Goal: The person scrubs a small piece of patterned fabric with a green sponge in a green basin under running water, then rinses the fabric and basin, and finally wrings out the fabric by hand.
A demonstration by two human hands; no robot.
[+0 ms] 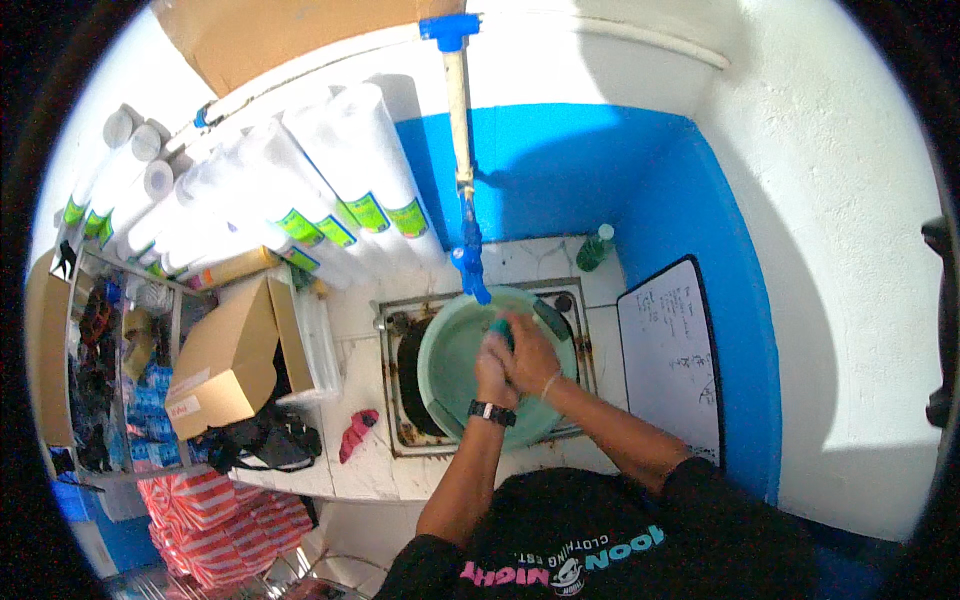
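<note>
a small dark-green thing (502, 330) lay at the top of the left hand (494, 368), just beside the right hand (533, 355), above the green basin (450, 355) in the middle of the frame; its kind could not be told. the left hand was curled around it, fingers drawn together. the right hand pressed against the left, but how far its fingers were bent could not be told. a dark watch (492, 412) circled the left wrist. the basin sat on a rust-stained stove (412, 438), below a blue tap (468, 262). on the tiled counter (360, 360) a dark-pink cloth (358, 435) lay left of the stove, and a green bottle (595, 250) stood beyond it at upper right.

as for writing, the black shirt (590, 510) at the bottom carried pink, white and light-blue lettering; the whiteboard (665, 365) at right bore dark handwritten lines; the white rolls (375, 150) at upper left had bright-green labels (368, 212); the cardboard box (225, 360) showed a small white printed label.
</note>
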